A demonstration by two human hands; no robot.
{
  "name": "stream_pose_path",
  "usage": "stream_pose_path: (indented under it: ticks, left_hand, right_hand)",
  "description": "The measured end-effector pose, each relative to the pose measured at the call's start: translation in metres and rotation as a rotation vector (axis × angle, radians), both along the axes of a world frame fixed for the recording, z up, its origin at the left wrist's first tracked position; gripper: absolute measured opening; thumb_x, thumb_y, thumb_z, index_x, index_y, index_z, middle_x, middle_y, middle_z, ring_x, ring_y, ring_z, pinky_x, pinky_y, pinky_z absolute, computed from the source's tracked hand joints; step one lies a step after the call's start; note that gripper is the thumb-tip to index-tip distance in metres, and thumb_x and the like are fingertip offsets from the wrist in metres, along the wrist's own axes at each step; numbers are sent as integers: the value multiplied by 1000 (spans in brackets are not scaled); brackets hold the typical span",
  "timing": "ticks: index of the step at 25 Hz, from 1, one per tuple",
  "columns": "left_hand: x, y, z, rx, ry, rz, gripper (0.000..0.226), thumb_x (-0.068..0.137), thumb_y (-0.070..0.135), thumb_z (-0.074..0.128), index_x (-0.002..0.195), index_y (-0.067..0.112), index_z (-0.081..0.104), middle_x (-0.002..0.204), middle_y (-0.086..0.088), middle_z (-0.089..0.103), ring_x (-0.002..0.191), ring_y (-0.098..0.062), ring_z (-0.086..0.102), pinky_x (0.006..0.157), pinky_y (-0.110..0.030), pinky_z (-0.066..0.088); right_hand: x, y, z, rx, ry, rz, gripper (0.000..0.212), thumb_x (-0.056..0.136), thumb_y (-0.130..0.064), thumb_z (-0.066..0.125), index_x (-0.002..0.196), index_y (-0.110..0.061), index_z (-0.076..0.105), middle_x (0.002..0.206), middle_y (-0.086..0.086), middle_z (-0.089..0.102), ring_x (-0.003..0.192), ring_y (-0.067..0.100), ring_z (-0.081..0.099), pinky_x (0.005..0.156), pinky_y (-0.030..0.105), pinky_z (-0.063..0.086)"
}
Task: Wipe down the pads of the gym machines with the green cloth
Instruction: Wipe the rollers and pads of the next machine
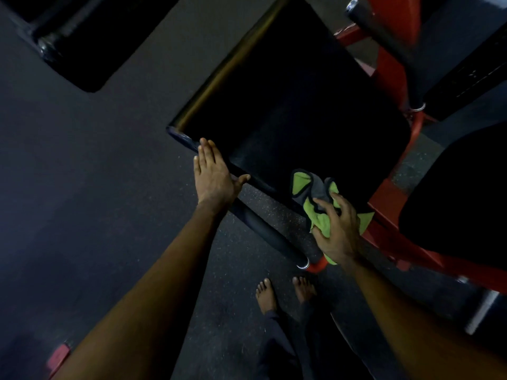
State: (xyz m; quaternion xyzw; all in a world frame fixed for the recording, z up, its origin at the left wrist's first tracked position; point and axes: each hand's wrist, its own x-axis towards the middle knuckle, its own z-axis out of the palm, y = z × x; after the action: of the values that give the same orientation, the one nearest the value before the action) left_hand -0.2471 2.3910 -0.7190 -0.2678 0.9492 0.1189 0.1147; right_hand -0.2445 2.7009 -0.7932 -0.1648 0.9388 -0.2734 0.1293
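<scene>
The green cloth (318,212), soft, light and likely to bunch, lies crumpled at the near edge of the black pad (288,105) under the right hand (338,231), whose curled fingers (327,205) grip it, best held by its middle, while the left hand (212,174) rests flat, fingers straight, on the pad's corner.

Crumpled green cloth (319,218), grey-backed, dark-edged, bunches out ahead of the right hand (340,234) gripping it, onto the near edge of the black pad (288,105).
</scene>
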Motion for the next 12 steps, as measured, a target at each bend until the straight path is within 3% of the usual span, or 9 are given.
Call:
stream_pose_path:
  ticks: [4,8,12]
  left_hand:
    - [-3,-3,16,107,11,18,103,95,61,50,158,1,-4,166,-17,-10,155,-29,-7,125,-42,-1]
    - [-3,8,54,281,49,42,67,101,44,51,155,8,31,165,-12,21,150,-31,25,122,-42,23]
    - [6,22,114,426,143,103,55,101,36,55,149,12,44,158,-10,38,143,-27,37,118,-39,32]
  right_hand:
    - [5,13,12,-54,-157,-234,61,82,-19,78,138,-28,54,157,6,28,140,36,34,99,43,43]
    - [-18,11,56,-69,-260,-438,46,87,-25,71,132,-25,59,147,13,45,128,39,49,89,38,43]
    - [-57,-4,126,-97,-426,-368,46,93,-28,65,138,-23,59,138,14,51,120,37,55,83,30,38]
